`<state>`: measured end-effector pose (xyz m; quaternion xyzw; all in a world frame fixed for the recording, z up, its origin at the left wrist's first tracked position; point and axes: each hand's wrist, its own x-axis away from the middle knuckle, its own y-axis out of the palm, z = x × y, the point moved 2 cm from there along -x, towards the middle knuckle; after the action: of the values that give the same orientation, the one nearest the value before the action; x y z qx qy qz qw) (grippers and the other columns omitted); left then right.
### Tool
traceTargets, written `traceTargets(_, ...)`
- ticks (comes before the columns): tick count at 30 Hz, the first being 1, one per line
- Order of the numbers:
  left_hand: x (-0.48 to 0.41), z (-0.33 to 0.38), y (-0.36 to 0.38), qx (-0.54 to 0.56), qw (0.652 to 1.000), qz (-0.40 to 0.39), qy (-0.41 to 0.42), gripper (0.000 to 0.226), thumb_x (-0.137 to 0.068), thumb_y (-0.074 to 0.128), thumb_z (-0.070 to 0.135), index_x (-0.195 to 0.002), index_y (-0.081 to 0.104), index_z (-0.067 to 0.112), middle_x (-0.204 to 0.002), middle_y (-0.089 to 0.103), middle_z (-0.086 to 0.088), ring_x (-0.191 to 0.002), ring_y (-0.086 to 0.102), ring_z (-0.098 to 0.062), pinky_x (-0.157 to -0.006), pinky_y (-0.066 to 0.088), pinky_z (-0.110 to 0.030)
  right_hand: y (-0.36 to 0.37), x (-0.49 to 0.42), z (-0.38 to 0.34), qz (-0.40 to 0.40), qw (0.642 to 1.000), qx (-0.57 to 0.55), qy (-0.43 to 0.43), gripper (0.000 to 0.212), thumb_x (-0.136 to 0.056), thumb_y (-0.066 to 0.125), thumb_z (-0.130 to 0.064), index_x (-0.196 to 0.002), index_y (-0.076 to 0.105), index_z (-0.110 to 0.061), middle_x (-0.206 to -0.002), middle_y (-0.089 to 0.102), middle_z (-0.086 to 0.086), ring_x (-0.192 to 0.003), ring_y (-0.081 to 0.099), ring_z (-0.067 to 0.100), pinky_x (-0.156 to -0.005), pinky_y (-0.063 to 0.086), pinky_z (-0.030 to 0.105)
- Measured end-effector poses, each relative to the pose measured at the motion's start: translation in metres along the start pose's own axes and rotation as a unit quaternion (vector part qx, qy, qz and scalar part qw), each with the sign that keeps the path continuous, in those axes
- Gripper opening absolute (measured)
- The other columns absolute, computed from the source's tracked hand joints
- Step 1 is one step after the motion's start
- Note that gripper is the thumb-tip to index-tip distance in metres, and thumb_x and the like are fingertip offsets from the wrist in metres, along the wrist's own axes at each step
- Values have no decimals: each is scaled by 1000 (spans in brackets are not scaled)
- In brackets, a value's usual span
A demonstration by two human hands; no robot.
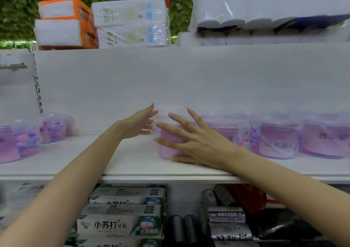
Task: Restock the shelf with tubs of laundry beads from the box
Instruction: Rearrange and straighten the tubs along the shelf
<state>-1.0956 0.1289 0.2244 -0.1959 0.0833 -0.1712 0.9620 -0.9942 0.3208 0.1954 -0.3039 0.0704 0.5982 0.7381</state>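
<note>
White shelf point(132, 163); L hand point(138, 122) open beside purple tub point(165, 153), R hand point(191, 142) splayed flat over it, no grasp. Below, toothpaste boxes point(121, 226) read "小苏打".

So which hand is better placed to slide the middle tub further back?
Right, probably. The right hand spreads across the front of the clear pink plastic tub; the left hand is open beside it, contact unclear.

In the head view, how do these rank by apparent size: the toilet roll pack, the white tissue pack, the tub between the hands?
Largest: toilet roll pack, cropped.
Then white tissue pack.
Smallest: tub, partly behind the right hand.
</note>
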Motion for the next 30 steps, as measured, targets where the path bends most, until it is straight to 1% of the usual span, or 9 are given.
traceTargets(4,0,12,14,11,999,-42,-23,82,-80,2,78,-147,18,34,-153,25,3,-120,48,-14,-94,34,-29,0,0,-1,17,1000,-5,11,56,-92,36,-55,-143,39,-31,-155,27,3,-142,18,30,-110,23,59)
traceTargets(8,4,20,14,61,996,-40,-44,98,-66,-11,86,-148,2,35,-157,-4,5,-143,15,-22,-111,18,-41,3,1,1,1,1000,-1,11,58,-92,34,-56,-144,36,-30,-155,26,3,-142,18,31,-110,23,60)
traceTargets(12,9,19,14,43,998,-24,-37,102,-68,-14,82,-148,15,25,-149,21,7,-137,27,-21,-113,12,-43,5,-1,2,-19,1000,11,11,60,-92,28,-58,-145,35,-31,-155,26,3,-143,19,30,-108,23,64)
traceTargets(14,18,26,3,21,999,25,-21,96,-72,-12,81,-140,30,27,-154,17,3,-141,20,-18,-114,4,-46,2,-1,1,-19,1000,12,13,61,-92,28,-61,-145,35,-31,-156,24,2,-143,19,31,-107,20,66)
traceTargets(18,63,44,-51,-95,975,175,103,67,-85,-14,63,-146,-13,35,-157,-9,11,-143,13,-12,-114,-3,-43,-14,-14,-4,38,999,-6,29,60,-94,25,-61,-145,35,-31,-156,24,5,-143,18,31,-109,11,66)
traceTargets(20,94,43,-90,-170,950,239,111,63,-92,-9,54,-149,-3,28,-157,0,10,-143,8,-10,-114,-1,-36,-24,-33,-11,68,996,-26,49,59,-94,23,-59,-145,33,-32,-155,24,5,-143,19,31,-110,8,65)
traceTargets(24,142,4,-186,-302,885,354,-16,62,-98,17,52,-147,24,15,-155,20,-6,-142,18,-26,-117,8,-41,-26,-73,-32,76,994,-52,56,59,-94,21,-57,-145,36,-30,-154,27,5,-141,25,32,-108,9,64)
traceTargets(27,174,-38,-225,-272,871,400,-91,54,-100,34,37,-144,30,6,-151,28,-15,-136,29,-32,-114,19,-39,-18,-96,-47,57,995,-60,49,60,-94,20,-57,-145,35,-29,-154,28,5,-140,29,32,-108,10,64)
traceTargets(30,192,-74,-232,-120,877,455,-97,53,-97,44,33,-139,35,3,-143,38,-18,-122,42,-33,-101,32,-40,-8,-115,-57,36,997,-55,42,60,-95,19,-56,-145,34,-28,-154,29,6,-140,30,32,-108,11,64)
